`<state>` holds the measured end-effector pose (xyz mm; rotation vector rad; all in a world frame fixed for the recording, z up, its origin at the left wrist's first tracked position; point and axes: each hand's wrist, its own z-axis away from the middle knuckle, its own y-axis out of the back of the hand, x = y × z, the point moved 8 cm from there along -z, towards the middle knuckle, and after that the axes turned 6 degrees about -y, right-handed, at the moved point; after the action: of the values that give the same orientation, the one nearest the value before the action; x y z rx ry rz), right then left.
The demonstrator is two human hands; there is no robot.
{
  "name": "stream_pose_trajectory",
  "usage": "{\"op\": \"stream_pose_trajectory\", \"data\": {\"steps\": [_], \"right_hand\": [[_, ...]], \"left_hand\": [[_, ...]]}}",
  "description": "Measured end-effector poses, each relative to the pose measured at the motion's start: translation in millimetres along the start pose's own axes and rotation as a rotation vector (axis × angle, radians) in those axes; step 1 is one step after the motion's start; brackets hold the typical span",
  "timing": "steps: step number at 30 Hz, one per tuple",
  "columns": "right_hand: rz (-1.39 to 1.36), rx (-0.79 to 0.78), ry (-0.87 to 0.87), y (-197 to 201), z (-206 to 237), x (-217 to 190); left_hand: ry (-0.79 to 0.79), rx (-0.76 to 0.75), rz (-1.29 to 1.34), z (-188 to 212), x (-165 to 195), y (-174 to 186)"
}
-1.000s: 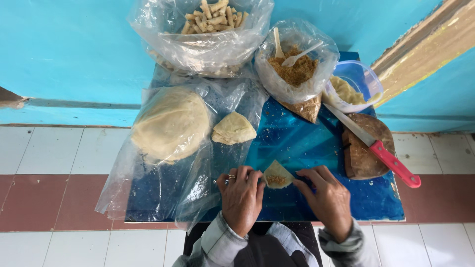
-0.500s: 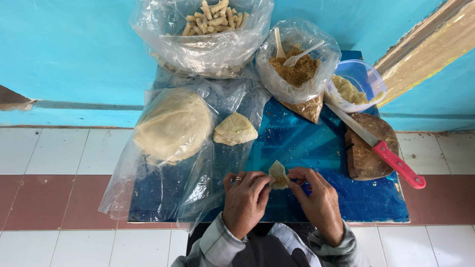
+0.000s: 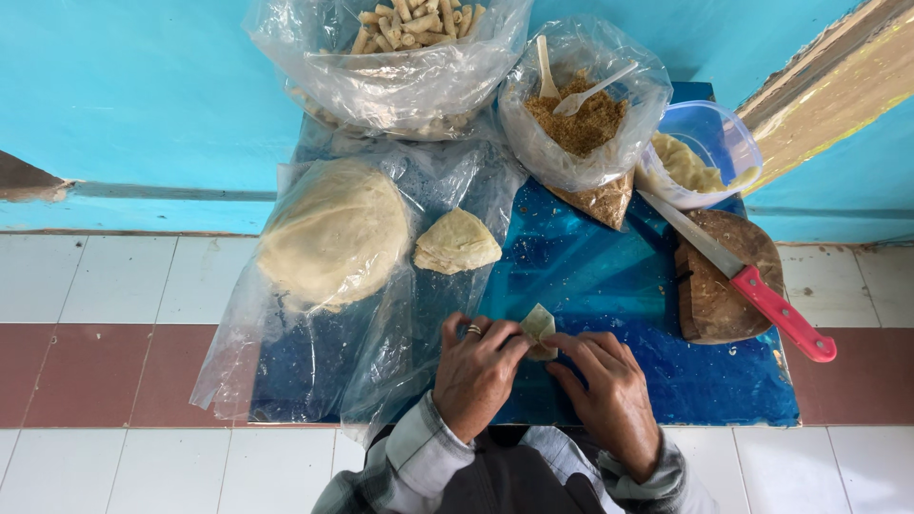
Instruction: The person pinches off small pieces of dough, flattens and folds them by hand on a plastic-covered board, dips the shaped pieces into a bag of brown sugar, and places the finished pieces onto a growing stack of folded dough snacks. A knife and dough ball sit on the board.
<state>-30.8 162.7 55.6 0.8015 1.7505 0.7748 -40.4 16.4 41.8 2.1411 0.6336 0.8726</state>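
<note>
Wrapper [image 3: 538, 328] now folded tighter, pinched between left hand [image 3: 476, 373], right hand [image 3: 609, 392].

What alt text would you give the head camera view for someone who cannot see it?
Two hands, left hand and right hand, fold a small pale dough wrapper over a blue table. Behind lie bagged dough, brown crumbly filling and a red-handled knife.

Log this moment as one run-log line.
left hand: pinching wrapper piece | right hand: folding it | knife: idle on wooden board
</note>
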Motion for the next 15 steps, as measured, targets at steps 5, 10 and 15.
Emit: {"op": "stream_pose_trajectory", "data": {"steps": [5, 10, 15], "right_hand": [[-0.041, 0.026, 0.116, -2.9, -13.4, -3.1], [-0.086, -0.085, 0.109, -16.7, -31.8, 11.3], [-0.143, -0.215, 0.124, -27.6, -47.9, 16.8]], "left_hand": [[0.128, -0.006, 0.092, -8.9, -10.6, -6.0], [0.215, -0.015, 0.128, -15.0, -19.6, -11.0], [0.311, -0.035, 0.147, -16.7, -24.9, -15.8]]}}
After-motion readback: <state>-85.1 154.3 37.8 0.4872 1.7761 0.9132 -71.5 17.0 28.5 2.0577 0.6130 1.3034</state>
